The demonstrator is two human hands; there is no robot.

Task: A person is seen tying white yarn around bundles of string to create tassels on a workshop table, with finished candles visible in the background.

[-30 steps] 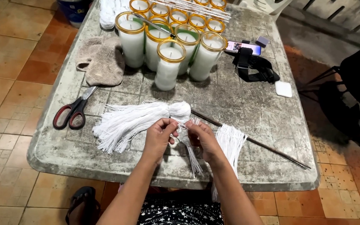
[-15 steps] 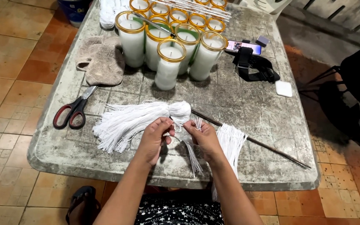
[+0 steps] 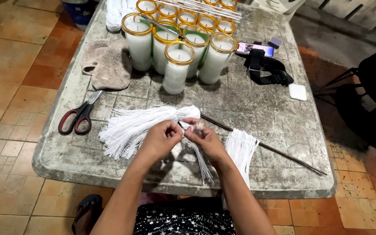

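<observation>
— Weathered and grey, your table [image 3: 257, 117] stands on a floor of orange tiles [image 3: 5, 65]. What have your hands got?

— Your left hand [image 3: 161, 141] and your right hand [image 3: 205, 140] meet near the front edge, fingertips pinched together on a small bunch of white strings [image 3: 194, 150] whose loose ends trail toward you. Just behind your knuckles lies the big white string bundle [image 3: 140, 124], fanned out to your left.

— What crowds you?

— A thin dark rod [image 3: 262, 146] runs from that bundle's knotted head out to your right, and another hank of white strings [image 3: 240, 150] drapes over the table edge just beside your right wrist. Red-handled scissors [image 3: 77, 118] lie to the left, well apart from your hands, with a beige cloth [image 3: 107, 65] behind them.

— And farther back?

— Glass candles with gold rims [image 3: 179, 48] stand in a cluster straight beyond the bundle. To their right you have a phone [image 3: 254, 48], a black strap [image 3: 268, 72] and a small white block [image 3: 297, 92].
</observation>
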